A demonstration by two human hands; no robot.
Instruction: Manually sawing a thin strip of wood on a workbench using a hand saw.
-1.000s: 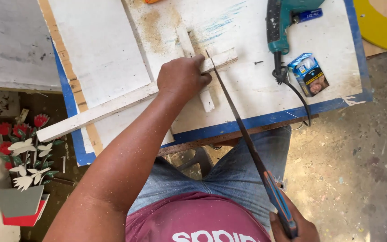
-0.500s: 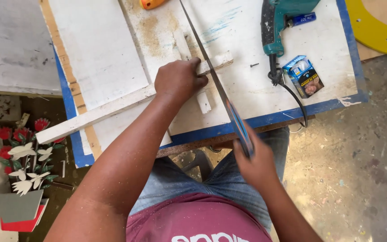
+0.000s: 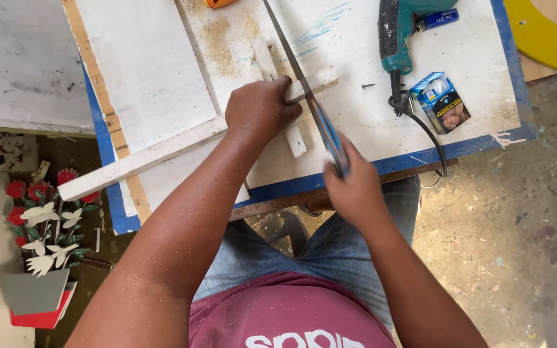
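Note:
My left hand (image 3: pixel 260 108) presses down on a long white wooden strip (image 3: pixel 143 158) that lies slantwise across the white worktop (image 3: pixel 472 38). A hand saw (image 3: pixel 291 58) with a blue handle is gripped by my right hand (image 3: pixel 354 190), and its thin blade runs up and away across the strip just right of my left fingers. A shorter white strip (image 3: pixel 265 58) lies under the long one, crossing it. Sawdust is scattered on the board near the cut.
A teal power drill (image 3: pixel 394 38) with a black cord lies at the top right, a small blue box (image 3: pixel 443 102) beside it and a screw (image 3: pixel 368 85) close by. The worktop has a blue edge (image 3: pixel 459 147). Wooden flower cut-outs (image 3: pixel 40 222) stand on the floor at left.
My right hand has pushed the saw forward across the strip, moving from near my lap up to the table's edge. The left hand has stayed on the strip.

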